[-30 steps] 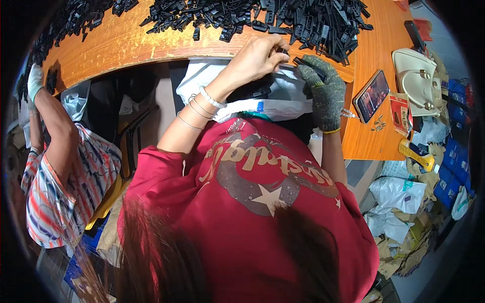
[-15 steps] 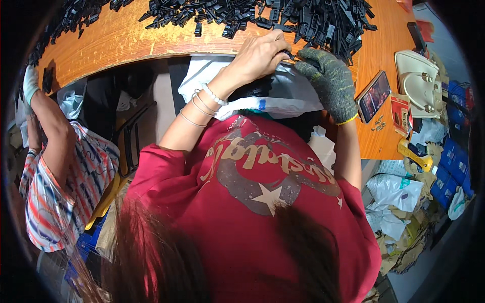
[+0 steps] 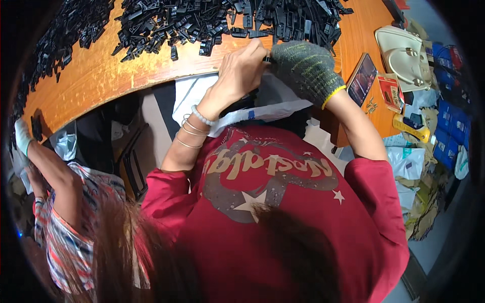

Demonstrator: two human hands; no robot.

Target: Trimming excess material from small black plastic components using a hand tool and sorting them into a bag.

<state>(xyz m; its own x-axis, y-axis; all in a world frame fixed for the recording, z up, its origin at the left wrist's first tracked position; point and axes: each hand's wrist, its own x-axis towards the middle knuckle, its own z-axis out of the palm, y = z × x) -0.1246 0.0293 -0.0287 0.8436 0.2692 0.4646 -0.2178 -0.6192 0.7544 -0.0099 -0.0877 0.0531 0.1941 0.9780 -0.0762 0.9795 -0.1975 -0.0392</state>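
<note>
My left hand (image 3: 241, 69), bare with bracelets on its wrist, is closed at the table's front edge, fingertips pinched on a small black plastic part (image 3: 267, 59). Against its other side, my right hand (image 3: 307, 70) in a dark grey knitted glove is curled, its fingertips mostly hidden. Only a sliver of the part shows between them. Below both hands, an open white plastic bag (image 3: 275, 107) lies between the table edge and my body; its inside is mostly covered. Just beyond my hands spreads a heap of black plastic parts (image 3: 174, 22) of the same look.
Right of the heap, a phone (image 3: 364, 80), a red packet (image 3: 391, 92) and a cream handbag (image 3: 404, 55) lie on the wooden table (image 3: 96, 83). Packages and a yellow tool-like item (image 3: 413, 129) are piled beyond. A co-worker's gloved hand (image 3: 22, 137) is at far left.
The view has shifted, so the table sits more to the left. My gloved right hand has turned inward, closer to my left, with its back now showing and its elbow farther out.
</note>
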